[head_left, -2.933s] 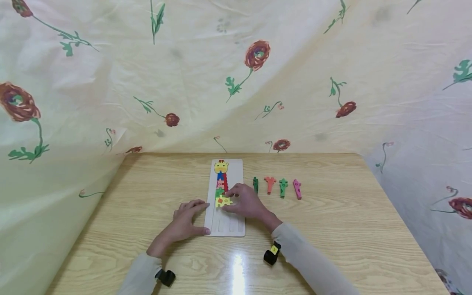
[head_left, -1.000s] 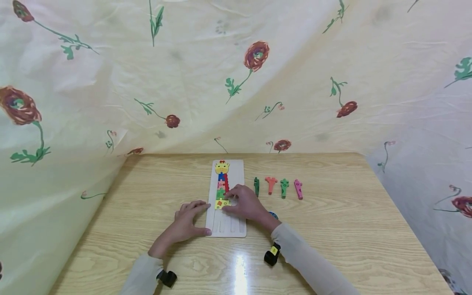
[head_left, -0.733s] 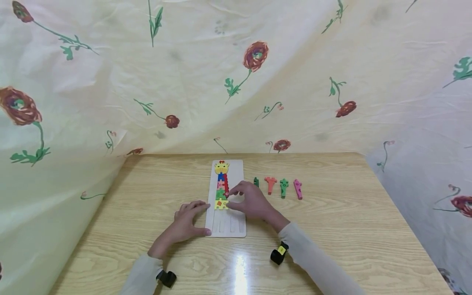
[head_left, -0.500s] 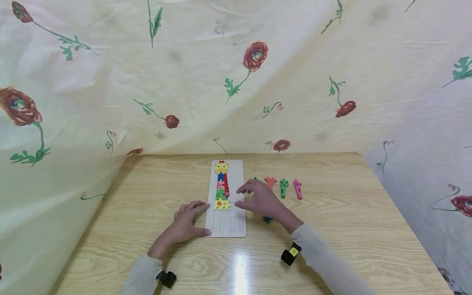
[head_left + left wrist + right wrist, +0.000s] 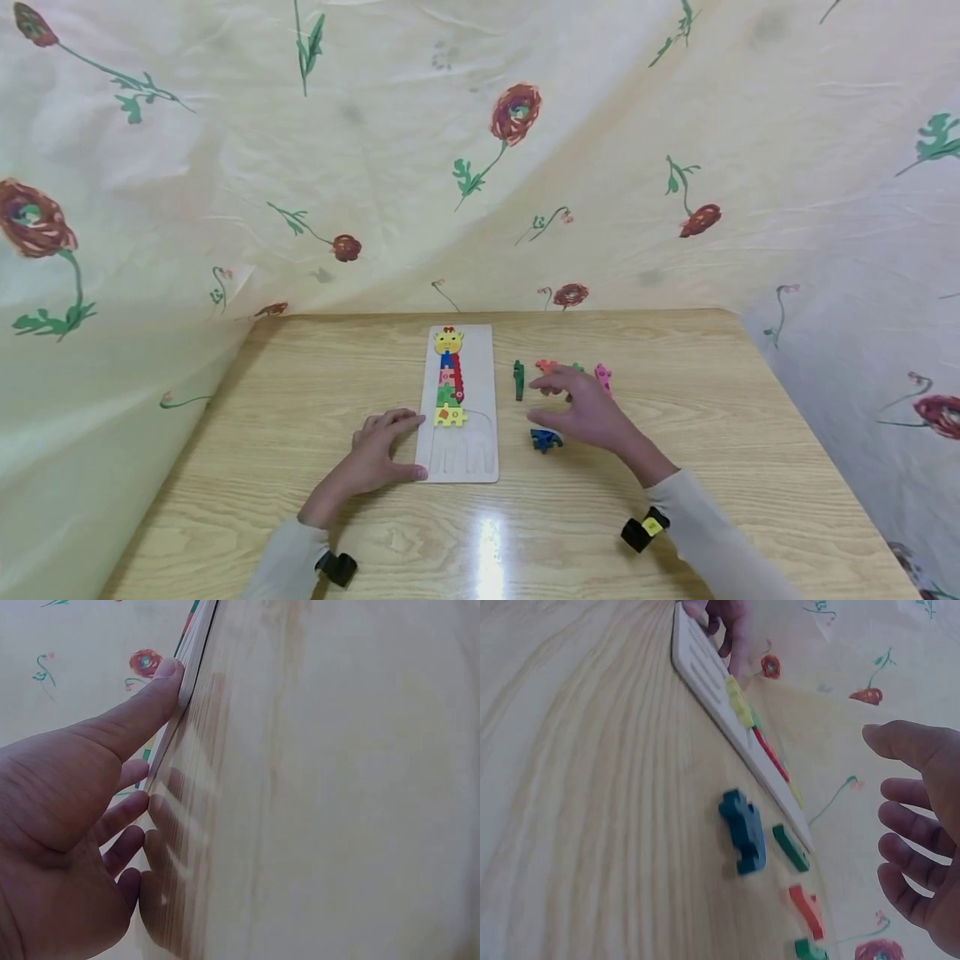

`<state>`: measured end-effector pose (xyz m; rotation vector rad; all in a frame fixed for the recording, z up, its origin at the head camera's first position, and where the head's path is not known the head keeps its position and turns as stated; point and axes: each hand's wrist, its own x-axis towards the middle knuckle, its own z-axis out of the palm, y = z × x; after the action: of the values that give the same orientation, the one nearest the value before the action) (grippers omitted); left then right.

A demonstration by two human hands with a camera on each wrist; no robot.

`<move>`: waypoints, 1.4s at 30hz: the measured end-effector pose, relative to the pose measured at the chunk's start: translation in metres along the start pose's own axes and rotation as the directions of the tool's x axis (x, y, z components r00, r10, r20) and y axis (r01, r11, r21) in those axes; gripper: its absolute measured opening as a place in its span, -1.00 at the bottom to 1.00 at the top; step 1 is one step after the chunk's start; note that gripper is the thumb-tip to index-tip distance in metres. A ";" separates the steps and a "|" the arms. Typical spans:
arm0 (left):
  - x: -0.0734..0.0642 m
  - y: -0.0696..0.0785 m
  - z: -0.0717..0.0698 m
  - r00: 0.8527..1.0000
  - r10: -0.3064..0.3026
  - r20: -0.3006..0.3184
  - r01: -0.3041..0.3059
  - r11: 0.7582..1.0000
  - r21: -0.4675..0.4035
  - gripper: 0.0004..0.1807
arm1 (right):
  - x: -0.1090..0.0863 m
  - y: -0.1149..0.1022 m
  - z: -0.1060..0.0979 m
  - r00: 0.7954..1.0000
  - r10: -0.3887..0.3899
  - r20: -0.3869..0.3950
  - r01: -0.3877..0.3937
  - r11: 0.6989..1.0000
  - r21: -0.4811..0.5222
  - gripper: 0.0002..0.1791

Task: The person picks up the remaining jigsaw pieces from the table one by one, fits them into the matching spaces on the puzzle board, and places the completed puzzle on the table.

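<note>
A white puzzle board (image 5: 478,358) lies on the table with a giraffe picture partly built in it. Its yellow head (image 5: 448,341) is at the top, and a yellow puzzle piece (image 5: 450,416) sits below the coloured neck pieces. My left hand (image 5: 378,450) rests its thumb and fingertips against the board's left edge. To the right, my right hand (image 5: 588,410) hovers with fingers spread and nothing between them. Just below its thumb lies a loose blue puzzle piece (image 5: 545,440); the right wrist view also shows this blue piece (image 5: 744,831) on the table.
A dark green piece (image 5: 519,381) lies right of the board. Orange (image 5: 547,365), green (image 5: 577,367) and pink (image 5: 603,375) pieces lie beyond, the orange and green ones partly covered by my right hand. A flowered cloth (image 5: 405,208) hangs behind the wooden table (image 5: 337,358).
My right hand has released the yellow piece in the board and moved right, over the loose pieces. The blue piece has come into full sight. My left hand has stayed at the board's edge.
</note>
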<state>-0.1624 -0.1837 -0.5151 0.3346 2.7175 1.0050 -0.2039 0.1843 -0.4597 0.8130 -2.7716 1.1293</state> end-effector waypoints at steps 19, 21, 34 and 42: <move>0.001 -0.003 0.002 1.000 -0.006 -0.003 0.006 1.000 0.003 -0.08 | -0.029 0.035 0.005 0.998 0.052 0.044 -0.051 0.998 -0.022 -0.43; 0.001 -0.003 0.002 1.000 -0.007 -0.004 0.007 1.000 0.002 -0.08 | -0.030 0.037 0.006 0.997 0.063 0.052 -0.062 0.998 -0.021 -0.44; 0.001 -0.002 0.002 1.000 -0.010 -0.006 0.010 1.000 0.008 -0.09 | -0.034 0.047 0.013 0.988 0.105 0.115 -0.105 0.994 -0.014 -0.54; 0.001 -0.001 0.001 1.000 -0.012 -0.004 0.012 1.000 0.003 -0.09 | -0.034 0.054 0.016 0.985 0.095 0.147 -0.094 0.995 -0.012 -0.56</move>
<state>-0.1630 -0.1838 -0.5163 0.3163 2.7214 1.0002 -0.1978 0.2211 -0.5137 0.8040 -2.9625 1.1189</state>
